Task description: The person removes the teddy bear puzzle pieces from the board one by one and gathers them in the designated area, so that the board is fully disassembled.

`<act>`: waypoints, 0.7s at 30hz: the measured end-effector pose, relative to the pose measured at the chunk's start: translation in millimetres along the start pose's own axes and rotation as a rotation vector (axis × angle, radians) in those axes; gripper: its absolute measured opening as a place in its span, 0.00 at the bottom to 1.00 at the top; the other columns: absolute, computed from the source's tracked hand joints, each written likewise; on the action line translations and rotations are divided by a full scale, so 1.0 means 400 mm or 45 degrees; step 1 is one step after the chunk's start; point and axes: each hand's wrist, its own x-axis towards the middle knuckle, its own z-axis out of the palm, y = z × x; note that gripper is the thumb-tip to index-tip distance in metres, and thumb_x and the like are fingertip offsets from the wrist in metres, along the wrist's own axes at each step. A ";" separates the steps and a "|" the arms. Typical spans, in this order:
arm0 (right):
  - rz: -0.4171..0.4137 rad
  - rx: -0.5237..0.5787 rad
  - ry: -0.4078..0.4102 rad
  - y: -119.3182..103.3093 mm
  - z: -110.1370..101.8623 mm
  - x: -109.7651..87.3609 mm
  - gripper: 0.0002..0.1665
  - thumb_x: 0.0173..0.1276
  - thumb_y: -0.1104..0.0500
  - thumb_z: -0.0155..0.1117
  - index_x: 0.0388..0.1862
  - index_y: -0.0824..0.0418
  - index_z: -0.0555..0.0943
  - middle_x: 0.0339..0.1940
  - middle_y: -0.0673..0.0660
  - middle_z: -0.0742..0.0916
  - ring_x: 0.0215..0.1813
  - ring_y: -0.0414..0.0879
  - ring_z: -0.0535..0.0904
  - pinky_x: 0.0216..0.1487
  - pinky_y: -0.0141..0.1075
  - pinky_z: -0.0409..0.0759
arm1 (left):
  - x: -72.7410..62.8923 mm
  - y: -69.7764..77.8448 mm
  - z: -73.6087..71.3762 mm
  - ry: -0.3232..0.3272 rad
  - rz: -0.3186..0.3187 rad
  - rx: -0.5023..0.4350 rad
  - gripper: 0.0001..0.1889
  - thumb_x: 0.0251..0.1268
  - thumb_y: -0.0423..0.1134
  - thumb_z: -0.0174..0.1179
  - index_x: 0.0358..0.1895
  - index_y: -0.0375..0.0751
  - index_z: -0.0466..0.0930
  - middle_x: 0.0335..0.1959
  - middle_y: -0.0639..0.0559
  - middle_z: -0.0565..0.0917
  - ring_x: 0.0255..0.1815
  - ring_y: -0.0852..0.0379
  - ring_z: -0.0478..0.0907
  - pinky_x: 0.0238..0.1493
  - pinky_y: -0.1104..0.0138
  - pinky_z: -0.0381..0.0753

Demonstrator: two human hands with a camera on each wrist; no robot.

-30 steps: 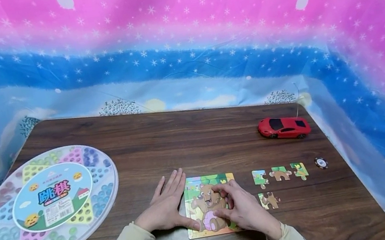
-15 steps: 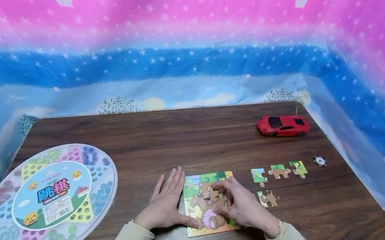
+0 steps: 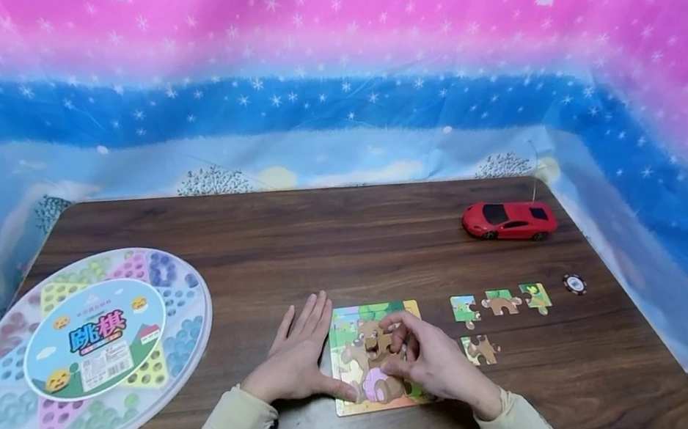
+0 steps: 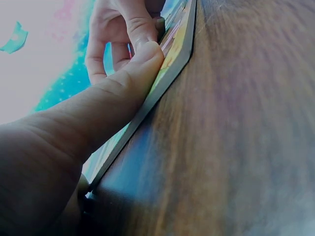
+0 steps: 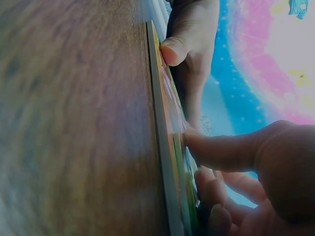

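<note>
A bear jigsaw puzzle in its tray (image 3: 338, 326) lies flat near the table's front edge. My left hand (image 3: 299, 362) rests along its left side with straight fingers on the table, the thumb lying over the lower left corner. In the left wrist view that thumb (image 4: 123, 83) presses on the tray's rim. Above the middle of the puzzle, my right hand (image 3: 435, 360) pinches a brown puzzle piece (image 3: 379, 345) between thumb and curled fingers. The right wrist view shows the right thumb (image 5: 221, 147) close to the puzzle's surface; the piece is mostly hidden there.
Several loose puzzle pieces (image 3: 500, 303) lie right of the tray, with a round chip (image 3: 574, 284) beyond them. A red toy car (image 3: 510, 221) stands at the back right. On the left lies a large round Chinese checkers board (image 3: 96, 340) on the wooden table (image 3: 269, 248).
My right fingers have shifted slightly over the bear's face, where the brown piece has turned a little. The left hand stays in place. The head view has tilted slightly.
</note>
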 end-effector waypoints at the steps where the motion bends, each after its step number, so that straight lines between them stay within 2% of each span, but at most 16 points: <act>1: -0.001 0.018 0.000 -0.001 0.000 0.000 0.27 0.57 0.56 0.76 0.53 0.46 0.75 0.32 0.47 0.80 0.23 0.40 0.72 0.23 0.32 0.72 | 0.000 0.001 0.000 0.001 0.000 0.000 0.72 0.37 0.76 0.66 0.77 0.33 0.38 0.79 0.42 0.36 0.79 0.48 0.29 0.74 0.49 0.27; 12: 0.008 0.228 0.045 0.000 -0.003 -0.006 0.21 0.62 0.61 0.71 0.51 0.47 0.77 0.28 0.48 0.83 0.25 0.44 0.78 0.25 0.33 0.76 | 0.001 0.005 -0.003 -0.018 -0.014 -0.016 0.73 0.36 0.76 0.66 0.78 0.34 0.37 0.79 0.42 0.35 0.78 0.49 0.28 0.73 0.49 0.26; 18: 0.030 0.311 0.160 0.006 -0.002 -0.004 0.13 0.61 0.62 0.71 0.44 0.55 0.80 0.26 0.53 0.83 0.22 0.42 0.73 0.22 0.29 0.69 | 0.003 0.005 -0.006 -0.012 -0.013 -0.002 0.74 0.35 0.77 0.66 0.77 0.33 0.37 0.79 0.42 0.35 0.79 0.48 0.28 0.73 0.49 0.26; 21: 0.060 0.349 0.203 0.002 -0.006 -0.005 0.12 0.61 0.64 0.71 0.43 0.59 0.80 0.26 0.56 0.84 0.20 0.41 0.71 0.21 0.28 0.65 | 0.000 0.006 -0.007 -0.012 -0.016 -0.012 0.73 0.35 0.76 0.67 0.77 0.33 0.37 0.79 0.42 0.35 0.79 0.48 0.28 0.73 0.49 0.26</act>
